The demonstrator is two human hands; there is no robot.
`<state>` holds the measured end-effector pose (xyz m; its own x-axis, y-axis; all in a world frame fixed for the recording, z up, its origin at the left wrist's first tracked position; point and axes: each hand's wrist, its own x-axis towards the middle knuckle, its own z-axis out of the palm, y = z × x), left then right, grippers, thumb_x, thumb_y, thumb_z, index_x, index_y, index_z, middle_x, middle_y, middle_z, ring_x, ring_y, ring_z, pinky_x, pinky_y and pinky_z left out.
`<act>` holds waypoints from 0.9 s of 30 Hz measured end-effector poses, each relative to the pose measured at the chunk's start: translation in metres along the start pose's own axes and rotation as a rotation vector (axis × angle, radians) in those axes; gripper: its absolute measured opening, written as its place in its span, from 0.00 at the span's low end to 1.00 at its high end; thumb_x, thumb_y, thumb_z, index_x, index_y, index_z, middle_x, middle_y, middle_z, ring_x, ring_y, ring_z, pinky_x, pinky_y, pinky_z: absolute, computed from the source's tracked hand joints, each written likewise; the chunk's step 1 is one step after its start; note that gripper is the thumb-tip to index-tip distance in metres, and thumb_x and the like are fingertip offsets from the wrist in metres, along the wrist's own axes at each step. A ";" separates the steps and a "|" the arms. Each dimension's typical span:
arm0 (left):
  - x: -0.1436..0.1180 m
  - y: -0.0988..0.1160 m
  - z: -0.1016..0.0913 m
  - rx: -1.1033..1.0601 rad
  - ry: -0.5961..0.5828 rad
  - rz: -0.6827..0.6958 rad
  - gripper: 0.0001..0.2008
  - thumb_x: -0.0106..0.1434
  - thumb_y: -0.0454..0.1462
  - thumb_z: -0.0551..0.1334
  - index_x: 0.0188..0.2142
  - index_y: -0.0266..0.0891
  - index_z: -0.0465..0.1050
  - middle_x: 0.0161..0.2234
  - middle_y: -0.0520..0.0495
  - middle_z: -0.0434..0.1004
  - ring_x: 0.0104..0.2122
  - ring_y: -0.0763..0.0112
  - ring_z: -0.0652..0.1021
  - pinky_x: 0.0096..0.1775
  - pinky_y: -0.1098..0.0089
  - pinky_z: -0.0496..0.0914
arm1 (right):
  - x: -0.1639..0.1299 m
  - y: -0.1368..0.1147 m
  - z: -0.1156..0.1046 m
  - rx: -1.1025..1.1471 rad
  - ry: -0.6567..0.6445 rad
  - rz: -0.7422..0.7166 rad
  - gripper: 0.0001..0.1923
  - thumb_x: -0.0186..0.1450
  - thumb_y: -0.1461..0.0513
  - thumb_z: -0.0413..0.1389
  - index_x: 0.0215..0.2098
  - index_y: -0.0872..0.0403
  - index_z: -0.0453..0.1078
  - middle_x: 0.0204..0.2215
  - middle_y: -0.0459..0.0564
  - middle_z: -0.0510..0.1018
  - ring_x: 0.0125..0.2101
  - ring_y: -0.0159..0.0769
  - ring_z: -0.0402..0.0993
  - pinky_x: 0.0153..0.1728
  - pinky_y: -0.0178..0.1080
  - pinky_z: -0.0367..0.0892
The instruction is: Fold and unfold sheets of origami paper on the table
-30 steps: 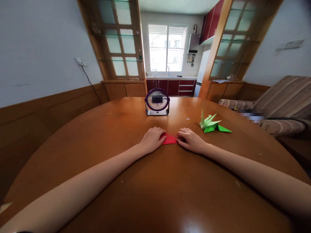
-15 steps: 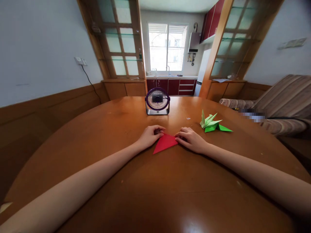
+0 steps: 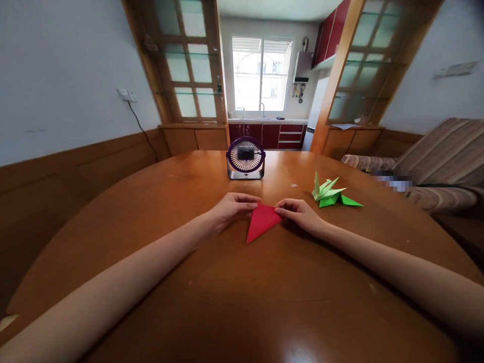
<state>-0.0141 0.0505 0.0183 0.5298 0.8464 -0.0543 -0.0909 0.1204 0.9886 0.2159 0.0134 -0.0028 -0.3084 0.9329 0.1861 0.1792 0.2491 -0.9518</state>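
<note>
A piece of red origami paper [image 3: 262, 221], folded into a triangle, is held between my two hands over the middle of the table. My left hand [image 3: 237, 207] pinches its upper left corner between thumb and fingers. At the right corner, the thumb and forefinger of my right hand [image 3: 297, 214] are closed on the paper. One long point of the paper faces down toward me. To the right of my right hand lie folded green paper pieces [image 3: 328, 193], light green and bright green, resembling origami cranes.
A small purple fan [image 3: 245, 156] on a metal stand is at the far side of the round wooden table [image 3: 212, 302]. Beyond the table's right edge is a striped armchair [image 3: 446, 156]. A power cord [image 3: 141, 130] hangs from the left wall.
Both hands have lifted the red paper slightly and turned it, so its lower point has shifted right. My left hand's fingers have straightened along the paper's top corner.
</note>
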 end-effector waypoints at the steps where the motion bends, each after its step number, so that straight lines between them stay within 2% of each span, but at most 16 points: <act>1: 0.001 -0.001 -0.001 0.013 -0.003 -0.017 0.11 0.54 0.33 0.71 0.38 0.34 0.79 0.34 0.42 0.81 0.29 0.72 0.79 0.39 0.66 0.74 | 0.001 0.001 0.000 -0.005 0.006 -0.006 0.18 0.59 0.50 0.60 0.36 0.56 0.72 0.25 0.43 0.72 0.23 0.27 0.63 0.25 0.33 0.59; 4: 0.004 -0.005 -0.003 0.067 0.015 -0.002 0.08 0.54 0.32 0.70 0.36 0.33 0.80 0.32 0.42 0.82 0.27 0.73 0.78 0.38 0.66 0.74 | 0.003 0.004 -0.002 -0.101 0.013 -0.069 0.17 0.61 0.51 0.59 0.40 0.56 0.75 0.33 0.48 0.78 0.31 0.33 0.70 0.33 0.36 0.64; 6: 0.007 -0.009 -0.004 0.177 0.053 0.042 0.08 0.54 0.32 0.69 0.36 0.34 0.80 0.32 0.43 0.82 0.28 0.72 0.78 0.38 0.66 0.73 | 0.003 0.005 -0.003 -0.204 0.014 -0.125 0.16 0.63 0.53 0.57 0.40 0.56 0.76 0.36 0.51 0.79 0.36 0.36 0.72 0.37 0.39 0.66; 11: 0.008 -0.013 -0.004 0.691 0.104 0.242 0.07 0.59 0.33 0.64 0.36 0.36 0.81 0.35 0.45 0.82 0.34 0.66 0.78 0.39 0.66 0.72 | -0.001 0.006 -0.003 -0.573 0.041 -0.292 0.12 0.66 0.59 0.54 0.42 0.54 0.77 0.35 0.52 0.75 0.35 0.36 0.72 0.38 0.40 0.68; 14: 0.004 -0.013 -0.002 1.007 0.144 0.372 0.09 0.62 0.33 0.61 0.38 0.38 0.81 0.36 0.46 0.81 0.37 0.65 0.77 0.41 0.66 0.70 | -0.004 0.006 -0.001 -0.821 0.078 -0.492 0.11 0.66 0.63 0.54 0.44 0.54 0.77 0.38 0.55 0.73 0.38 0.39 0.70 0.41 0.43 0.68; 17: 0.002 -0.015 -0.001 1.249 0.155 0.477 0.10 0.63 0.31 0.59 0.38 0.40 0.81 0.37 0.46 0.80 0.39 0.65 0.76 0.42 0.65 0.69 | -0.005 0.008 0.001 -0.976 0.019 -0.665 0.13 0.68 0.65 0.51 0.44 0.52 0.77 0.37 0.55 0.74 0.37 0.39 0.70 0.41 0.43 0.68; 20: 0.001 -0.017 -0.001 1.427 0.145 0.547 0.10 0.65 0.32 0.59 0.39 0.40 0.80 0.37 0.46 0.78 0.39 0.64 0.74 0.43 0.64 0.68 | -0.005 0.009 0.001 -0.997 -0.073 -0.700 0.15 0.70 0.66 0.48 0.43 0.52 0.77 0.35 0.54 0.75 0.34 0.37 0.71 0.37 0.39 0.68; 24: 0.000 -0.020 0.001 1.613 0.137 0.663 0.09 0.66 0.34 0.59 0.38 0.39 0.79 0.41 0.43 0.76 0.41 0.62 0.73 0.42 0.63 0.68 | -0.005 0.009 0.001 -1.024 -0.085 -0.703 0.15 0.70 0.66 0.49 0.43 0.53 0.77 0.35 0.54 0.76 0.33 0.36 0.71 0.35 0.37 0.68; 27: -0.003 -0.019 0.007 1.712 0.036 0.723 0.11 0.68 0.33 0.56 0.38 0.37 0.78 0.40 0.43 0.77 0.40 0.63 0.74 0.43 0.64 0.68 | -0.005 0.006 0.002 -1.073 -0.082 -0.718 0.15 0.70 0.66 0.49 0.43 0.53 0.78 0.33 0.53 0.75 0.31 0.35 0.70 0.33 0.37 0.67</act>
<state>-0.0076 0.0421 0.0004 0.7627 0.5006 0.4095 0.5936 -0.7932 -0.1358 0.2169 0.0095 -0.0100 -0.6968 0.4948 0.5193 0.5942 0.8037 0.0316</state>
